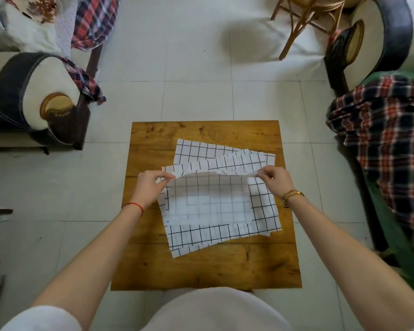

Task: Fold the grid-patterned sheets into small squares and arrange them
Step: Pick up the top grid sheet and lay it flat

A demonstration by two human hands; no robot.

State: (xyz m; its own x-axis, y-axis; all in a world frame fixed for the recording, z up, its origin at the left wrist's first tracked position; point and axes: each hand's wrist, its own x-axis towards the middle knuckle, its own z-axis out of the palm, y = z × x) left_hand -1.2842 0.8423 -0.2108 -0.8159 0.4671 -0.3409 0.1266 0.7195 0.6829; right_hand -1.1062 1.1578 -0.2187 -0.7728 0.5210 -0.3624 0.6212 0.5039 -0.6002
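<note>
A loose pile of grid-patterned sheets [225, 154] is spread over the middle of the wooden table [201, 271]; the top sheet [210, 209] is lifted by its far edge, its near edge resting on the pile towards 6 o'clock. The far-left corner is pinched by the left hand [151, 185], at 9 o'clock of the sheet; the far-right corner is pinched by the right hand [276, 181], at 3 o'clock; both sets of fingers are curled onto the material. The sheet is judged light, thin and limp, since it sags between the hands; it is best taken at corners or along an edge, and creased flat against the table. Bare wood is left at 6 o'clock for folding and stacking; the pile's right side lies near the table edge at 3 o'clock, so sheets could slide off there; open tiled floor [196, 91] lies beyond 12 o'clock.
</note>
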